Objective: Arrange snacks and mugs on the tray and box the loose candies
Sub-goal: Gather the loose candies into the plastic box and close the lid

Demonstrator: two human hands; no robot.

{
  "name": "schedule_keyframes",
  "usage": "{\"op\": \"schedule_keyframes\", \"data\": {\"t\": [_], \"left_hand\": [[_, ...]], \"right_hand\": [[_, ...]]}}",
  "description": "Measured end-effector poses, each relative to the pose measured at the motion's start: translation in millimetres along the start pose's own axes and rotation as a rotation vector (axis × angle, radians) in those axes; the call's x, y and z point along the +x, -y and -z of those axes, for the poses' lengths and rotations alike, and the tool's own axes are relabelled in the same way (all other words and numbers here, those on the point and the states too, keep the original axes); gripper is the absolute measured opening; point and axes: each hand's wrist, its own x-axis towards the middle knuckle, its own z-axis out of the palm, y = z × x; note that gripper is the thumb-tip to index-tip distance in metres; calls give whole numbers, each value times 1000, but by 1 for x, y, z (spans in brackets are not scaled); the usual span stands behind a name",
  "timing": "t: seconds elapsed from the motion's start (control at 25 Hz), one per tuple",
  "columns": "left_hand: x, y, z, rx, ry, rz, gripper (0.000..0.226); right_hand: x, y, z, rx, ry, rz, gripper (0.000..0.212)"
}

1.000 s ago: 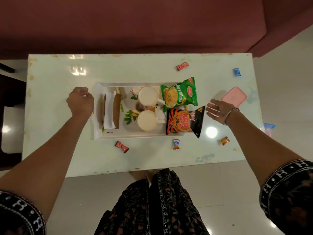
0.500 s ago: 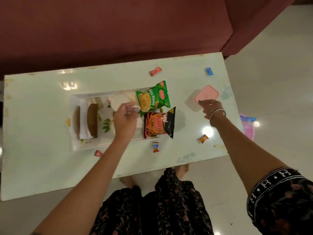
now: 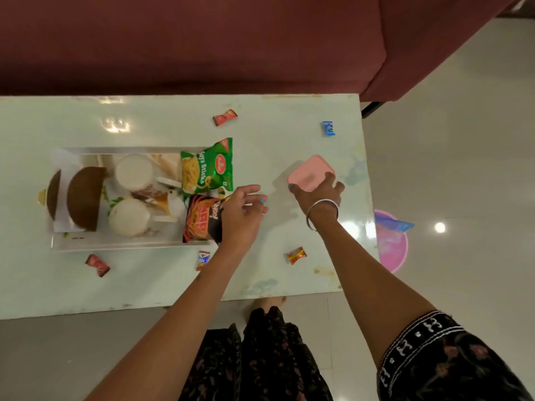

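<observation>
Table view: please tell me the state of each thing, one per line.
Pink box: lid on, right hand gripping it.
Left hand: open, empty.
Tray: loaded.
Mugs: upright, full.
Green packet: sealed.
Candies: loose on table.

Table [image 3: 144, 285]: left end cut by frame edge. Black snack packet [image 3: 201, 218]: right part hidden behind left hand [image 3: 240, 215]. Pink box [image 3: 309, 173]: near corner covered by right hand [image 3: 318, 192]. Blue-and-white candy [image 3: 202, 259]: partly behind left forearm. Candy wrapper print: too small to read. Pink basin [image 3: 392, 244]: partly under table edge.
</observation>
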Motion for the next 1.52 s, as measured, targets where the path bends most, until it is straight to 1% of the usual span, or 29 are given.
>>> {"op": "schedule_keyframes", "data": {"t": [0.08,0.28,0.4,0.48,0.56,0.68,0.76,0.8,0.88,0.96,1.0,1.08,1.12,1.16,1.2,1.24,1.32,1.36,1.4,1.52], "left_hand": [[-1,10,-13,16,7,-12,27],[-7,44,-37,112,31,-5,28],[-5,58,-45,90,6,8,22],[-2,62,-48,31,-25,74,17],[2,63,-53,-100,-34,219,13],[15,64,-58,-233,-24,460,37],[23,66,-59,-331,3,563,45],[25,68,-59,-384,25,579,50],[25,73,-61,-455,45,566,58],[25,74,-61,-488,24,568,59],[25,75,-59,-519,13,583,57],[24,81,-50,-645,14,641,53],[24,84,-45,-709,26,663,52],[23,87,-42,-752,42,672,52],[21,89,-40,-767,59,670,53],[19,91,-39,-764,70,666,52],[16,94,-41,-767,83,672,50],[15,94,-41,-778,87,683,49],[15,95,-41,-792,88,696,50],[16,98,-38,-805,93,727,56]], "right_hand": [[8,2,-9,26,5,-33,103],[32,21,-33,128,-100,-100,123],[43,18,-38,66,-106,-77,120],[42,10,-36,79,-75,-66,114],[34,1,-30,191,23,-64,109],[13,-13,-15,399,339,-83,98],[-2,-22,-6,486,497,-112,96],[-7,-26,-3,472,528,-108,95],[-15,-31,-3,397,531,-71,90],[-17,-35,-1,385,536,-68,83],[-16,-38,1,439,577,-92,78],[-11,-44,10,585,739,-151,67],[-8,-49,15,637,789,-170,64],[-4,-53,18,663,771,-192,62],[1,-58,19,671,689,-210,64],[6,-62,19,623,555,-215,68],[14,-69,18,350,257,-175,80],[19,-71,18,221,166,-154,85],[23,-73,17,143,119,-149,88],[26,-73,15,47,-5,-122,94]]}}
